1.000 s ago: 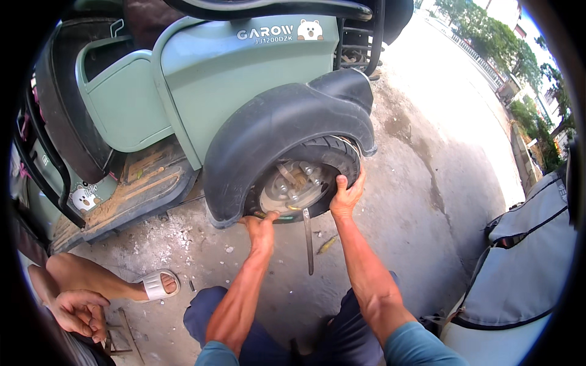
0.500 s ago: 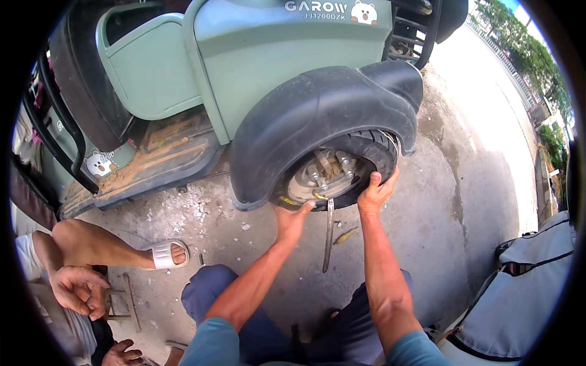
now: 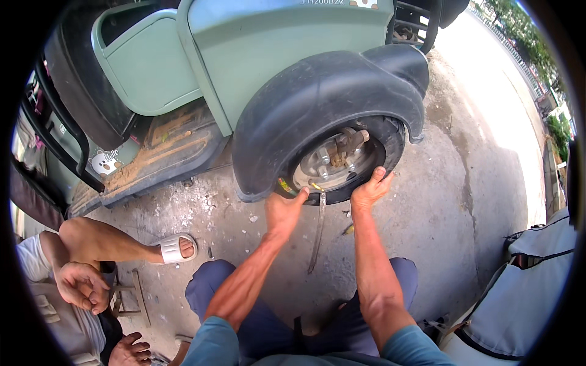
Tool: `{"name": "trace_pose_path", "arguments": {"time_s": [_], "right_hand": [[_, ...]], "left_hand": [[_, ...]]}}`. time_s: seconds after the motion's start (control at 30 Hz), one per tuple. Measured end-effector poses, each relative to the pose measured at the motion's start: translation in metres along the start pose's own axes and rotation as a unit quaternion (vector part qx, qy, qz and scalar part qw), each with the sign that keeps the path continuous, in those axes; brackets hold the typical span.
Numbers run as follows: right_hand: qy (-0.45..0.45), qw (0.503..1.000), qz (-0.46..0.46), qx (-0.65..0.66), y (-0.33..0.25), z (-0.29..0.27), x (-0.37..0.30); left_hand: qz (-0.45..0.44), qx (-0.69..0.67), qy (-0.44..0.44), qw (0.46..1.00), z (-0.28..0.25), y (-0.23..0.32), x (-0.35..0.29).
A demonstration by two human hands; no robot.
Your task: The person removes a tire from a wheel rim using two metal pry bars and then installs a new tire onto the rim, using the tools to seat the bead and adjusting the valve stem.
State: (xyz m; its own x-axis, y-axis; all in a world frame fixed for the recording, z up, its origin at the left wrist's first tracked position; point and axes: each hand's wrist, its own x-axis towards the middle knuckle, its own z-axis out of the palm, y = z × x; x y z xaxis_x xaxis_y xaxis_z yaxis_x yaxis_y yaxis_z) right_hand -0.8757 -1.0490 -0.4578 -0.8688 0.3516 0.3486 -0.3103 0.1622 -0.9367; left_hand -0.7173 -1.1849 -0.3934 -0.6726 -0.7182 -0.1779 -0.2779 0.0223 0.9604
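Squatting before the pale green vehicle (image 3: 268,55), you have both hands on the small black tyre (image 3: 390,152) that sits under the black fender (image 3: 317,97): your left hand (image 3: 282,210) is laid against its lower left edge with the fingers spread and slightly curled, and your right hand (image 3: 369,190) is pressed flat on its lower right edge, fingers pointing up; neither pinches anything. The wheel is on the hub (image 3: 336,160), whose studs and central fitting show bare, with no nuts that you can make out on them, so the wheel looks seated but not yet fastened; tightening seems to remain. A long metal bar (image 3: 317,229) lies on the concrete ground (image 3: 464,183) between your forearms, untouched, just below the tyre. To your left another person sits, a white sandal (image 3: 174,248) on the foot and their hands (image 3: 79,283) resting near their knee.
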Motion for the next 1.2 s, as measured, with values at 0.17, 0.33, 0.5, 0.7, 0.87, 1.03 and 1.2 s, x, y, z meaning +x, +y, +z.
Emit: {"name": "trace_pose_path", "arguments": {"time_s": [0.17, 0.33, 0.5, 0.7, 0.87, 1.03, 1.2], "right_hand": [[0.015, 0.998, 0.066, 0.016, -0.020, 0.004, -0.020], [0.049, 0.994, 0.094, 0.018, -0.011, 0.005, -0.028], [0.020, 0.992, 0.127, 0.018, -0.016, 0.006, -0.032], [-0.027, 0.988, 0.155, -0.004, -0.005, -0.011, -0.026], [-0.269, 0.902, 0.338, -0.021, -0.037, -0.065, -0.088], [-0.417, 0.852, 0.258, -0.183, -0.045, -0.115, -0.147], [-0.394, 0.849, -0.045, -0.349, 0.022, -0.119, -0.092]], "left_hand": [[0.022, 0.141, 0.042, 0.989, -0.010, -0.001, 0.001], [0.074, 0.217, 0.068, 0.971, -0.012, 0.020, -0.003], [0.134, 0.143, -0.005, 0.981, -0.029, -0.042, 0.024], [0.020, -0.132, -0.131, 0.982, -0.040, -0.056, 0.044], [0.046, -0.197, -0.157, 0.967, -0.047, -0.052, 0.049], [0.071, -0.204, -0.155, 0.964, -0.043, -0.051, 0.053], [0.032, -0.205, -0.156, 0.966, -0.035, -0.024, 0.045]]}}
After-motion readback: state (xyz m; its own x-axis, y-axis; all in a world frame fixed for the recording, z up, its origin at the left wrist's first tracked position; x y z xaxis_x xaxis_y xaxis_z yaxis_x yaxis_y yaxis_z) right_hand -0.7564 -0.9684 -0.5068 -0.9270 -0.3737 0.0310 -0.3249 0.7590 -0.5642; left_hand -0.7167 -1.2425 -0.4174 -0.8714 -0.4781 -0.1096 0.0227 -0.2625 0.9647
